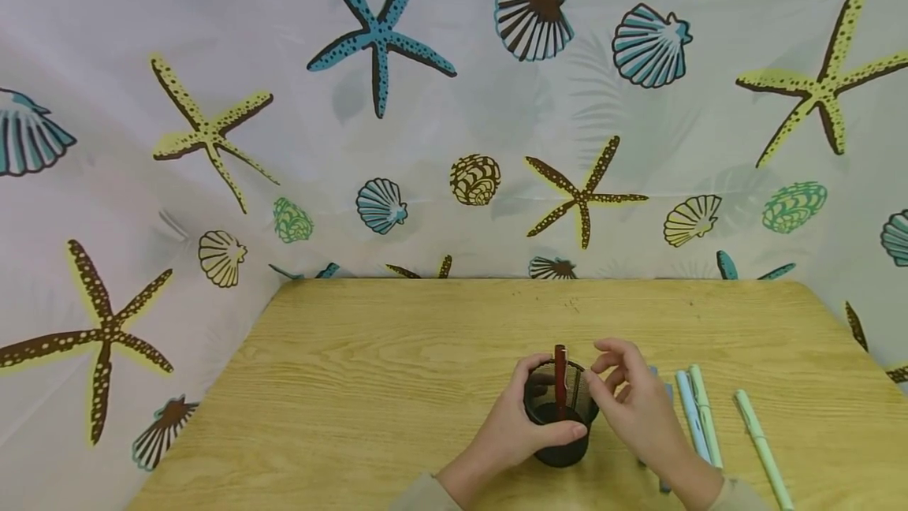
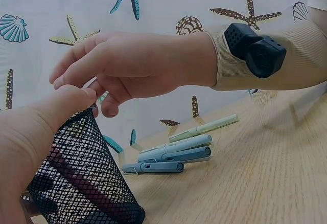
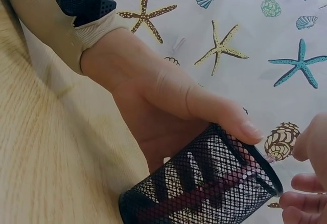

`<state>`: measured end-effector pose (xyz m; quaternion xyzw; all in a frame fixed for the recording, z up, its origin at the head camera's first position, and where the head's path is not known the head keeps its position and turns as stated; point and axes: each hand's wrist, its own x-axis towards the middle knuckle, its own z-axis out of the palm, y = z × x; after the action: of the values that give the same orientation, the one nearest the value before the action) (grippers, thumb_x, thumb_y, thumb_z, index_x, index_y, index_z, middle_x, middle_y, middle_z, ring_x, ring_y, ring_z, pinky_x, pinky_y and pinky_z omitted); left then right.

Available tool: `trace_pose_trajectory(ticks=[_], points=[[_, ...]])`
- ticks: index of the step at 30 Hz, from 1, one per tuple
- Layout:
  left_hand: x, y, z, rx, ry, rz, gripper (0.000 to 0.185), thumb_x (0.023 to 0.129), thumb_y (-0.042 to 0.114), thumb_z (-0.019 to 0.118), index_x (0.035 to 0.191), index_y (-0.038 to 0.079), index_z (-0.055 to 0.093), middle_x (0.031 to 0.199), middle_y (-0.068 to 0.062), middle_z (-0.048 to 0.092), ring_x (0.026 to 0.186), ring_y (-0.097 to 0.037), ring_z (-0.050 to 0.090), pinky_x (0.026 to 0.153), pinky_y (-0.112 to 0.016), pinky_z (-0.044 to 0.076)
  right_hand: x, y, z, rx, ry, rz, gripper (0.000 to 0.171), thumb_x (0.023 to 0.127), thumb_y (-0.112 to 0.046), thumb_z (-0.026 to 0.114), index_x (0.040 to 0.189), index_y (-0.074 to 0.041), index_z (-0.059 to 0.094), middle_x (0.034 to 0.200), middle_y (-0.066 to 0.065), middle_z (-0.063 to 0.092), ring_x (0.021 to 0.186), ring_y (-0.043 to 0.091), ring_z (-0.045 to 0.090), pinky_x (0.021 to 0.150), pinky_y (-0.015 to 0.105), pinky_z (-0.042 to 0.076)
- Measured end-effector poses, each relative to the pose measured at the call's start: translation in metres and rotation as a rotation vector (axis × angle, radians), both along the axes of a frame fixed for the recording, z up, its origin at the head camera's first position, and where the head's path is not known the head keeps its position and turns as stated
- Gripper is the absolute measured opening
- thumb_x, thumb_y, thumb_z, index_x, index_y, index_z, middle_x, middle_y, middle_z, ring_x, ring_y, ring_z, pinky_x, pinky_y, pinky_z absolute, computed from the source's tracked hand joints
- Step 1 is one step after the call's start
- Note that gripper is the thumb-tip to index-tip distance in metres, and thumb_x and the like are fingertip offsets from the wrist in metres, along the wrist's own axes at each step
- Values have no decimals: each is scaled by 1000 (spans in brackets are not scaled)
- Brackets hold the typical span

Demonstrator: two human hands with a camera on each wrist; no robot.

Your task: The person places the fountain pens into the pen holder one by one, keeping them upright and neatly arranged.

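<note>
A wooden table fills the lower half of the head view. At its lower centre stands a black mesh pen cup, gripped by the left hand with thumb and fingers curled around its wall. 1 dark red pen stands inside. The right hand hovers at the rim, fingers loosely curled, holding nothing. 5 pastel pens lie at lower right.
</note>
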<state>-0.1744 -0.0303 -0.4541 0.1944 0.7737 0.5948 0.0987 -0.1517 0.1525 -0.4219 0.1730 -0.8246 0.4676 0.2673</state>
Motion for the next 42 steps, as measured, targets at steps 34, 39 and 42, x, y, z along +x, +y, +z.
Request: trace_pose_trajectory(ticks=[34, 39, 42], points=[[0, 1, -2, -8, -7, 19, 76, 72, 41, 78, 132, 46, 32, 141, 6, 33, 128, -22, 33, 95, -55, 33, 7, 59, -7, 144, -210, -157, 26, 93, -19, 59, 114, -4, 55, 90, 2, 58, 68, 6, 52, 55, 23, 47], [0, 0, -1, -7, -17, 25, 76, 72, 41, 79, 132, 47, 32, 142, 6, 32, 129, -23, 33, 95, -55, 33, 10, 71, -7, 157, -215, -172, 26, 93, -19, 59, 114, -4, 55, 91, 3, 58, 69, 6, 52, 56, 23, 47], [0, 0, -1, -6, -20, 29, 77, 71, 43, 79, 132, 47, 32, 142, 6, 32, 128, -23, 33, 94, -55, 34, 12, 77, -5, 167, -235, -181, 27, 93, -20, 59, 114, -4, 55, 92, 4, 58, 70, 6, 52, 55, 23, 47]])
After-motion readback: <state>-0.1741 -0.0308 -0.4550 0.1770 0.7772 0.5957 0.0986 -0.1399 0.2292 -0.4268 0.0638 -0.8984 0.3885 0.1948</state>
